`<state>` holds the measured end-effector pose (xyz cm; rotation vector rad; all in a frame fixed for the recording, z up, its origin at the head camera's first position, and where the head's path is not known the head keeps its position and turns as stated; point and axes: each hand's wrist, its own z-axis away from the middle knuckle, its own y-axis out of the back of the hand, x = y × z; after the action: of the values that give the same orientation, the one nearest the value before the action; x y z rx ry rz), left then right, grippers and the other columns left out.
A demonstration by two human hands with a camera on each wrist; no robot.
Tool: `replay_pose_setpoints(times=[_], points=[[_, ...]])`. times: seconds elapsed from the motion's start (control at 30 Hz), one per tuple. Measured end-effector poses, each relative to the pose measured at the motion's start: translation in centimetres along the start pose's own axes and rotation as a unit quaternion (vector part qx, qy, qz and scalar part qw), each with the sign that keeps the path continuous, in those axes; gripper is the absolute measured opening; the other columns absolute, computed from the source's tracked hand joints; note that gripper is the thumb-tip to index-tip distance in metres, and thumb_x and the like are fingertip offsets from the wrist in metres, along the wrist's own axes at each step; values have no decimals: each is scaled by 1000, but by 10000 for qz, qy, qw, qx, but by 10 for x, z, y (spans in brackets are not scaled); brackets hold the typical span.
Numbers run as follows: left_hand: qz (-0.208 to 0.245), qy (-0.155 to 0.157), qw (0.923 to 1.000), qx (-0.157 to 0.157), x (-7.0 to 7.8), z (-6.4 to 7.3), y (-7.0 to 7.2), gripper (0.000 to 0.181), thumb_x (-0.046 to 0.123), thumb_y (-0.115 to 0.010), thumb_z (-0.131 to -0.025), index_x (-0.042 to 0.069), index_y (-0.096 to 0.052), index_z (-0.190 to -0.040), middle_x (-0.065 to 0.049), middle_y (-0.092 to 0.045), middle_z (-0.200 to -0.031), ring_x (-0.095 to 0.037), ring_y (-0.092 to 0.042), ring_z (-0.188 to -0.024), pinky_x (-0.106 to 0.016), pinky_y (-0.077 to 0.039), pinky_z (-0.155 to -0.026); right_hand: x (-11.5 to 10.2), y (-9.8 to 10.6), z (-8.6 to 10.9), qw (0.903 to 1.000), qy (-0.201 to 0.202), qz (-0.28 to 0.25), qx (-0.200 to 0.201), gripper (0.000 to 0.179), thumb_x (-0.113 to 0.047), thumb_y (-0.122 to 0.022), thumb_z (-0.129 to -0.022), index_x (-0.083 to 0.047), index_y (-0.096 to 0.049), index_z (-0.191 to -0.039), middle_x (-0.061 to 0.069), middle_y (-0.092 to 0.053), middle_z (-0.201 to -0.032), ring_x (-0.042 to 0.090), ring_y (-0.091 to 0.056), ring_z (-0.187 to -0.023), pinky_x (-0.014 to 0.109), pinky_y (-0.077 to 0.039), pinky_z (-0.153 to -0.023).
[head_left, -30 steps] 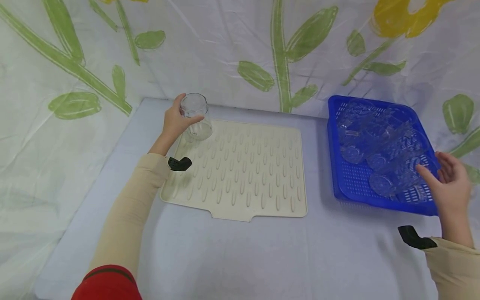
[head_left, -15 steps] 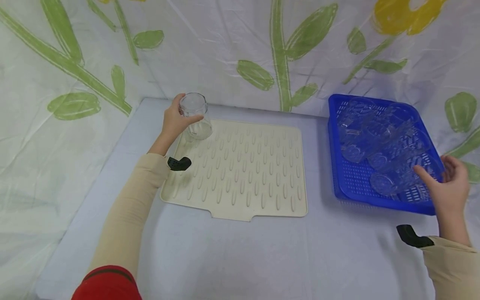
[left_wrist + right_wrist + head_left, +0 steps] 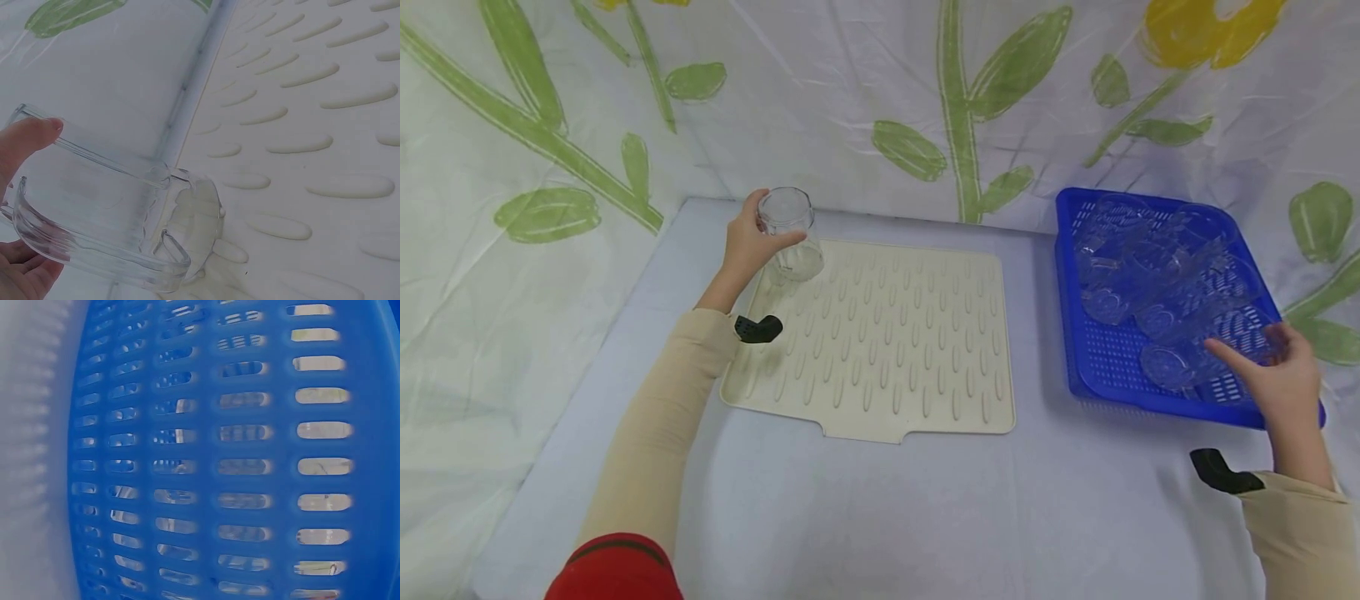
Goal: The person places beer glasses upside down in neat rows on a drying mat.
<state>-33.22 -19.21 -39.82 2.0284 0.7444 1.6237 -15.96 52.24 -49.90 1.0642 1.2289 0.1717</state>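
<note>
At the far left corner of the cream ribbed mat (image 3: pixel 880 333), my left hand (image 3: pixel 752 237) grips a clear glass mug (image 3: pixel 797 258) near its upper end. In the left wrist view the mug's thick end (image 3: pixel 194 219) is down at the mat, and the thumb (image 3: pixel 31 140) lies along the side. My right hand (image 3: pixel 1285 375) reaches over the near right part of a blue plastic basket (image 3: pixel 1105 379). Its thumb and fingers are spread about a clear glass (image 3: pixel 1172 367) lying there; contact is hard to tell. The right wrist view shows mainly the slotted basket wall (image 3: pixel 206 450).
Several clear glasses (image 3: pixel 1127 258) lie on their sides in the basket. Mat and basket stand apart on a white-covered table (image 3: pixel 925 517). Behind it hangs a sheet (image 3: pixel 820 108) with painted flowers.
My right hand has moved a little left, from the basket's right rim in over the nearest glass. The left hand and its mug have stayed in place.
</note>
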Motion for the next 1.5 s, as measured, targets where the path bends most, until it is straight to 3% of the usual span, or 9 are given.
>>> replay_pose_setpoints(times=[0.37, 0.83, 0.93, 1.07, 1.17, 1.4, 1.5], points=[[-5, 40, 10000, 56, 0, 4, 4, 84, 35, -74, -72, 14, -29, -139, -7, -40, -76, -19, -33, -67, -31, -29, -55, -7, -3, 2, 9997, 124, -80, 181, 94, -49, -71, -69, -31, -13, -142, -4, -21, -145, 20, -18, -130, 38, -17, -104], [8, -70, 10000, 30, 1, -1, 2, 82, 34, -73, -73, 11, -30, -138, -7, -41, -77, -19, -34, -67, -31, -29, -56, -10, -3, 12, 9983, -115, -286, 487, 92, -46, -75, -65, -34, -23, -139, -10, -33, -138, 14, -25, -128, 34, -20, -103], [51, -69, 10000, 26, 2, -1, 2, 83, 33, -74, -72, 12, -29, -139, -7, -41, -76, -18, -34, -67, -31, -29, -56, -27, 1, 24, 9970, -198, -495, 562, 89, -43, -76, -65, -34, -26, -138, -12, -35, -136, 11, -26, -127, 31, -19, -103], [55, -50, 10000, 8, 4, -3, 2, 82, 32, -74, -73, 11, -29, -139, -6, -41, -76, -18, -34, -68, -31, -29, -56, -73, 11, 52, 9934, -553, -838, 559, 87, -34, -78, -66, -30, -28, -137, -11, -36, -135, 9, -25, -127, 27, -18, -103], [81, -30, 10000, -17, 5, -4, 2, 82, 31, -73, -73, 11, -28, -139, -9, -43, -80, -19, -35, -71, -32, -31, -58, -84, 15, 59, 9915, -570, -949, 680, 84, -31, -79, -66, -29, -32, -136, -11, -39, -133, 7, -28, -125, 23, -19, -102], [237, 165, 9996, -54, 1, -2, 1, 82, 32, -73, -74, 10, -28, -139, -17, -49, -100, -23, -40, -82, -38, -37, -69, -34, 10, 24, 9879, 271, -1178, 974, 80, -25, -81, -65, -31, -37, -132, -12, -45, -128, 3, -32, -121, 22, -18, -102], [237, 169, 9996, -41, 0, -2, 0, 82, 32, -73, -74, 10, -28, -139, -18, -49, -100, -23, -40, -83, -39, -37, -70, -33, 12, 20, 9866, 368, -1239, 998, 80, -21, -82, -64, -28, -39, -131, -10, -47, -126, 3, -35, -119, 19, -19, -100]])
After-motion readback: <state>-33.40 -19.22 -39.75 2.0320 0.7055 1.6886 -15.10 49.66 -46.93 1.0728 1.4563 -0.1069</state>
